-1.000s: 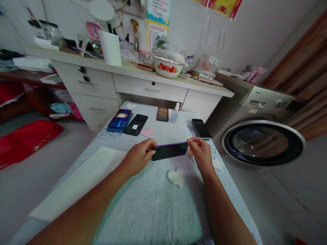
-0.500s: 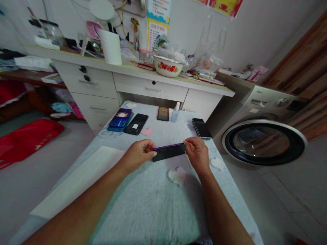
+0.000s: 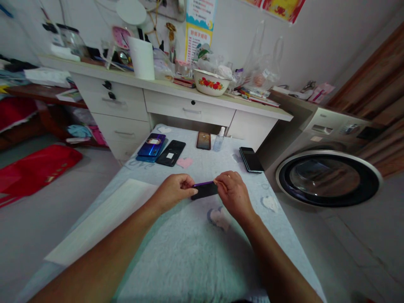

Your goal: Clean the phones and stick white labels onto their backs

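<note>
We have a purple-edged smartphone (image 3: 204,192) in our grip.
Our left hand (image 3: 174,190) clasps its left end — our right hand (image 3: 235,194) pinches an orange scrap (image 3: 216,182) at its far edge.

The held phone (image 3: 204,192) has a black face and purple edge. From there, a blue phone (image 3: 150,148) sits at ten o'clock, a black phone (image 3: 252,160) at two, a red bag (image 3: 42,166) at nine and a white bowl (image 3: 208,89) with red flowers at twelve. The tablecloth (image 3: 189,248) is pale blue-grey with white and pink hearts.
</note>
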Demonstrator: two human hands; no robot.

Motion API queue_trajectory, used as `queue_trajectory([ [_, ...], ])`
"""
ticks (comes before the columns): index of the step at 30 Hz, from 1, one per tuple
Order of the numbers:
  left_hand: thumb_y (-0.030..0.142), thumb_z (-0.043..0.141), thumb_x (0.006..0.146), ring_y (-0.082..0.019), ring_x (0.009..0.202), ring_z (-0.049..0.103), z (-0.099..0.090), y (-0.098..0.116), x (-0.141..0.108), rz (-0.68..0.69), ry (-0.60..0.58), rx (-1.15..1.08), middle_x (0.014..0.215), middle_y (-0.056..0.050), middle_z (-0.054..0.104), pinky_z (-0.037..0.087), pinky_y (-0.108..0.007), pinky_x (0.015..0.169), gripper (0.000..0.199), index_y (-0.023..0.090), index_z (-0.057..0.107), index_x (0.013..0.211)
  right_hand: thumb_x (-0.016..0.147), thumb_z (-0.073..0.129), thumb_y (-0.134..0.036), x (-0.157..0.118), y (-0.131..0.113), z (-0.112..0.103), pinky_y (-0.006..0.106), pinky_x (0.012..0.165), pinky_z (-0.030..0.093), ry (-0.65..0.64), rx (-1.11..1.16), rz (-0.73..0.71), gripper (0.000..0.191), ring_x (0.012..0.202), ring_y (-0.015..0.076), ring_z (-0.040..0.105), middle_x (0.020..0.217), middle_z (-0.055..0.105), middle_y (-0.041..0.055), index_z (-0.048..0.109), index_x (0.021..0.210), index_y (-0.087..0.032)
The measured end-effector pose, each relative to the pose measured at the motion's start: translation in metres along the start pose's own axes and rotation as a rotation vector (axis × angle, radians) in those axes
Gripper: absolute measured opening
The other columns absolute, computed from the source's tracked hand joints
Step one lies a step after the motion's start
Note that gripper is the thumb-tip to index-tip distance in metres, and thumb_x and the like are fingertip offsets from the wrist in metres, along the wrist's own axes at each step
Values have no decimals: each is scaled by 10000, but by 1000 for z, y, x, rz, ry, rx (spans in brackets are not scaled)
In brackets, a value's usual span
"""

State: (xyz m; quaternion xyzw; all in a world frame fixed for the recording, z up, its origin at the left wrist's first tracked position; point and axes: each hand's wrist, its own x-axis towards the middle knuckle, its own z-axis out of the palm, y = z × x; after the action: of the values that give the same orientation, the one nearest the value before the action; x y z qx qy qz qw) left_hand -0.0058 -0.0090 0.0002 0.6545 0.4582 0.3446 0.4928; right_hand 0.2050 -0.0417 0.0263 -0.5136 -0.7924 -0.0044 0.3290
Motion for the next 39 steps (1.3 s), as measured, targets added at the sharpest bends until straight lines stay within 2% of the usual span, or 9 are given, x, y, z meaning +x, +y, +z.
queue_trajectory([
  [7, 273, 697, 654, -108, 561, 503, 1, -4, 1, 8, -10, -22, 594, 56, 529, 363, -221, 527, 168, 165, 574, 697, 897, 521, -158, 10, -25, 0, 326, 779, 420, -122, -41, -98, 148, 859, 199, 504, 886, 618, 71, 664, 864, -175],
  [14, 278, 702, 644, -109, 569, 501, 2, -7, 2, 11, 8, -42, 602, 47, 533, 364, -223, 521, 171, 165, 579, 681, 912, 509, -170, 14, -39, 13, 320, 774, 416, -158, 11, -135, 171, 855, 187, 487, 909, 614, 70, 680, 907, -177],
  [27, 337, 689, 695, -108, 555, 494, 1, -3, 1, 59, 2, 63, 598, 35, 546, 352, -222, 503, 198, 160, 602, 675, 910, 485, -155, 9, -35, 23, 331, 767, 421, -113, 95, -211, 197, 867, 194, 484, 970, 614, 71, 669, 968, -191],
  [35, 306, 687, 690, -109, 564, 511, 2, -5, 0, 66, 22, 118, 612, 43, 558, 364, -213, 509, 164, 172, 596, 709, 889, 511, -150, 8, -21, 17, 338, 789, 425, -56, 61, -128, 174, 864, 199, 490, 927, 613, 69, 671, 948, -183],
  [39, 304, 683, 696, -106, 556, 507, 3, -2, -1, 83, 58, 166, 605, 46, 559, 355, -211, 509, 152, 175, 602, 705, 897, 509, -163, 7, -22, 16, 343, 792, 423, -44, 41, -110, 168, 863, 198, 493, 930, 614, 70, 672, 935, -183],
])
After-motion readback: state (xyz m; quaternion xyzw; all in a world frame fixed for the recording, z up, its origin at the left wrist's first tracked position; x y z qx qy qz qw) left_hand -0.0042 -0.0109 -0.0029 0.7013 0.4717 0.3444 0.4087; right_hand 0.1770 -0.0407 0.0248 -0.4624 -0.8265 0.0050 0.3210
